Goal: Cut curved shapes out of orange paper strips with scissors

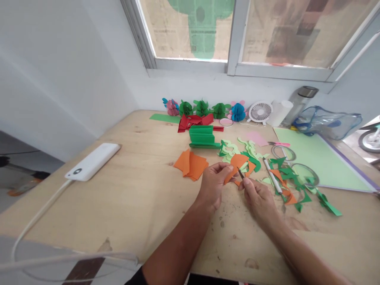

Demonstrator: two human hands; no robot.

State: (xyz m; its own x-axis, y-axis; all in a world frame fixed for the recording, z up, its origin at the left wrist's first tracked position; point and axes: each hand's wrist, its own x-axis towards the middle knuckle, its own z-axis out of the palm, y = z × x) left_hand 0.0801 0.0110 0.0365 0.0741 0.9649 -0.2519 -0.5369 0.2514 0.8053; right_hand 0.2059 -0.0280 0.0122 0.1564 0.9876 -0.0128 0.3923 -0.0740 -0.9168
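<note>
Pinching orange paper (pixel 237 160) with left hand (pixel 214 181), right hand (pixel 260 199) closed around dark-tipped tool (pixel 240 173), its handle hidden.

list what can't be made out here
Head view:
Dark tool: handle hidden by the right hand.
Left hand: some fingertips hidden behind the orange paper.
Wheel: cut off by the right edge.
Window paper: print too small and blurred.

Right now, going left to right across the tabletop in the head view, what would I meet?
White device, orange paper stack, left hand, orange paper piece, right hand, pale green sheet.
</note>
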